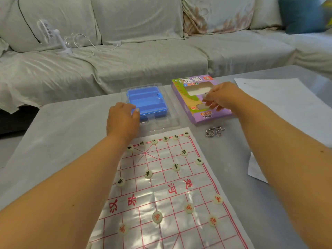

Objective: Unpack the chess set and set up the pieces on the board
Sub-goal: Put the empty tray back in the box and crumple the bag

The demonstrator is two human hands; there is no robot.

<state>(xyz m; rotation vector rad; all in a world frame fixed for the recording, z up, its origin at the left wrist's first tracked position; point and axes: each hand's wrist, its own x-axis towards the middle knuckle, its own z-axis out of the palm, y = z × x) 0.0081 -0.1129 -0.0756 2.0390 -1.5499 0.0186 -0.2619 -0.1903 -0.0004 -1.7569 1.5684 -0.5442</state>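
A thin plastic Chinese-chess board (167, 193) with red lines lies on the grey table. Several white round pieces with black characters (176, 167) sit on its far half, and several with red characters (157, 216) on the near half. A blue tray (147, 100) rests in a clear plastic shell (167, 121) beyond the board. My left hand (122, 119) grips the blue tray's near left corner. My right hand (221, 97) hovers over the purple chess box (183, 90), pinching something small and pale; I cannot tell what.
A metal wire puzzle (214, 131) lies just right of the board's far corner. White paper sheets (280, 99) lie at the right of the table. Behind the table stands a grey sofa (143, 56) with a small white fan (52, 36) and cable.
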